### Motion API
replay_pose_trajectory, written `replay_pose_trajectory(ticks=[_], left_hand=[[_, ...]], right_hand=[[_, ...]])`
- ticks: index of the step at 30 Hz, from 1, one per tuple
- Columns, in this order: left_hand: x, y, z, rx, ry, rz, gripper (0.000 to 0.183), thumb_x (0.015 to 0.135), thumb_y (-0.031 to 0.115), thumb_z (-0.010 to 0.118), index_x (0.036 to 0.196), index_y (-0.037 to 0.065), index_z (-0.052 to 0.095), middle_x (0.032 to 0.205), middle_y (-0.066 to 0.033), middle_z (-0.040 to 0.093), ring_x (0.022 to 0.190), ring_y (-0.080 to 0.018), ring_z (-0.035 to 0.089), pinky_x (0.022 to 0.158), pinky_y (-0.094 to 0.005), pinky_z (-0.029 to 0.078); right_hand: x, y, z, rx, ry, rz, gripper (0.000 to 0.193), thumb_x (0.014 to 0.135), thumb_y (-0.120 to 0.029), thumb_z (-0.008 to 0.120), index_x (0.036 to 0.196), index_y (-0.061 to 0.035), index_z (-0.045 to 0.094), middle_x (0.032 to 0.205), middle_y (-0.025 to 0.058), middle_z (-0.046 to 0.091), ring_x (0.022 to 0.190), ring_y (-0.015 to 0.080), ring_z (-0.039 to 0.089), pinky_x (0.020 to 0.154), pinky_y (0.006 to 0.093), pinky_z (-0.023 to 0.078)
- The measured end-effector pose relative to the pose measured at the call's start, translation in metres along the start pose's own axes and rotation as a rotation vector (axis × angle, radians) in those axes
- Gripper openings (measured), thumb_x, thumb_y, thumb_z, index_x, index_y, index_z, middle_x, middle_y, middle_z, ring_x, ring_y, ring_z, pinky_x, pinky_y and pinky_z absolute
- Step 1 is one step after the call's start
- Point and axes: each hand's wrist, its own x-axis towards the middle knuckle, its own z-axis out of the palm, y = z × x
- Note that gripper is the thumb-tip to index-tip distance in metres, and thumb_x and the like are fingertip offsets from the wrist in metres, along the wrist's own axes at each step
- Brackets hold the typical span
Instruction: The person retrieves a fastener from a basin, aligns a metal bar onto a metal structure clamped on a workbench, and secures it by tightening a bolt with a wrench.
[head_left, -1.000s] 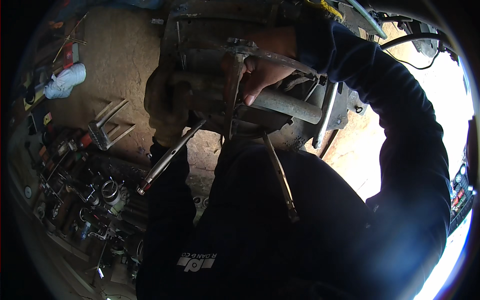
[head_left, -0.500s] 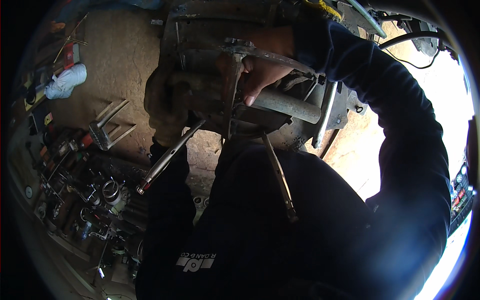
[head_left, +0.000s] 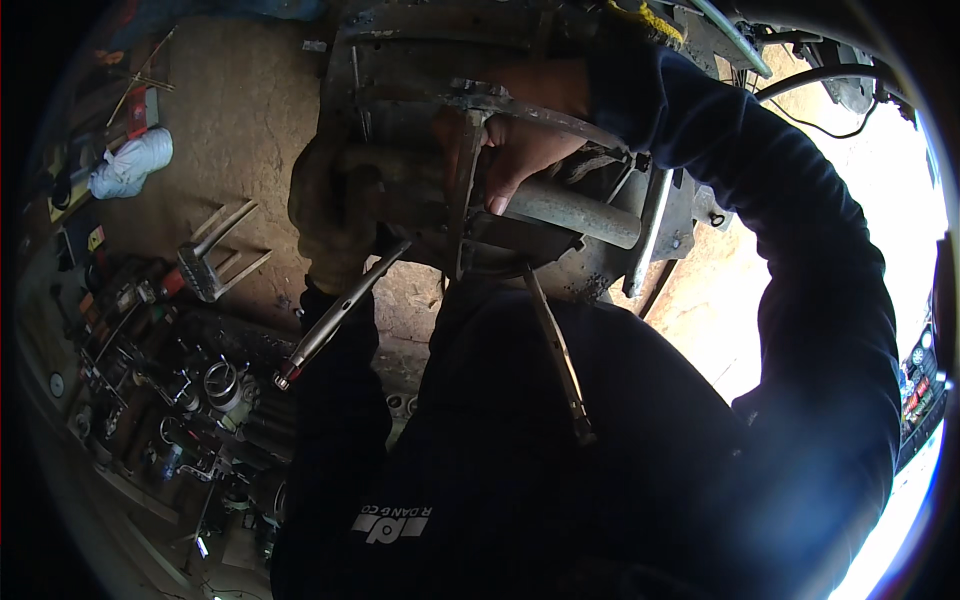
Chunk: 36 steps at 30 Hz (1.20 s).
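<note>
A heavy dark metal frame with a curved edge and a flat crossbar lies before me. A grey metal pipe runs through it. My right hand, bare, reaches under the curved edge, its thumb on the pipe and its fingers partly hidden behind the crossbar. At the pipe's left end my left hand, in a dark work glove, is curled round it; shadow hides the fingertips. Two slim metal rods stick out towards me, a left rod and a right rod by my leg.
A hammer-like tool lies on the brown floor at left, with a white cloth bundle beyond. Several metal parts crowd the lower left. A light metal bar and a black cable are at right.
The gloved left hand has shifted very slightly around the pipe's end. My right hand, the frame and the rods look the same.
</note>
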Motion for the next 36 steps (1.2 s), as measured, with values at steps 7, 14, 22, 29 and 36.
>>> replay_pose_trajectory(ticks=[7, 14, 22, 29, 36], left_hand=[[0.000, -0.001, -0.002, -0.054, -0.044, -0.022, 0.050, 0.093, 0.004, 0.063, 0.142, -0.005, 0.057, 0.122, -0.0189, 0.069, 0.109, -0.0294, 0.068, 0.096, -0.0402, 0.055], [0.001, -0.005, 0.001, 0.039, -0.010, 0.035, 0.050, 0.094, 0.007, 0.064, 0.142, -0.005, 0.057, 0.118, -0.0175, 0.070, 0.102, -0.0278, 0.069, 0.092, -0.0398, 0.055], [-0.002, -0.004, 0.001, 0.005, -0.004, 0.004, 0.050, 0.094, 0.008, 0.065, 0.142, -0.005, 0.057, 0.123, -0.0195, 0.069, 0.106, -0.0292, 0.069, 0.093, -0.0405, 0.056], [-0.001, -0.004, 0.000, 0.034, 0.015, 0.024, 0.048, 0.095, 0.008, 0.064, 0.141, -0.005, 0.057, 0.127, -0.0208, 0.067, 0.111, -0.0318, 0.068, 0.096, -0.0421, 0.055], [-0.002, -0.002, 0.000, 0.003, -0.002, -0.026, 0.047, 0.095, 0.009, 0.065, 0.140, -0.004, 0.058, 0.131, -0.0214, 0.067, 0.115, -0.0336, 0.067, 0.098, -0.0423, 0.055]], right_hand=[[-0.002, -0.004, 0.001, -0.011, 0.034, -0.012, 0.060, 0.080, -0.029, 0.089, 0.135, -0.0138, 0.069, 0.122, 0.0093, 0.074, 0.115, 0.0189, 0.064, 0.102, 0.0364, 0.049], [-0.004, 0.009, -0.005, 0.151, 0.003, -0.070, 0.060, 0.081, -0.025, 0.089, 0.135, -0.0102, 0.068, 0.125, 0.0072, 0.072, 0.114, 0.0185, 0.064, 0.102, 0.0345, 0.049], [-0.001, 0.007, -0.006, 0.098, -0.001, -0.037, 0.057, 0.080, -0.024, 0.090, 0.131, -0.0091, 0.069, 0.120, 0.0070, 0.072, 0.110, 0.0187, 0.064, 0.096, 0.0349, 0.050], [0.001, 0.000, -0.009, 0.097, 0.009, 0.001, 0.054, 0.079, -0.023, 0.090, 0.127, -0.0081, 0.071, 0.116, 0.0069, 0.071, 0.106, 0.0188, 0.064, 0.091, 0.0353, 0.050], [0.005, 0.019, 0.002, 0.207, 0.112, -0.155, 0.040, 0.078, -0.023, 0.091, 0.111, -0.0064, 0.076, 0.102, 0.0061, 0.073, 0.094, 0.0180, 0.064, 0.079, 0.0345, 0.051]])
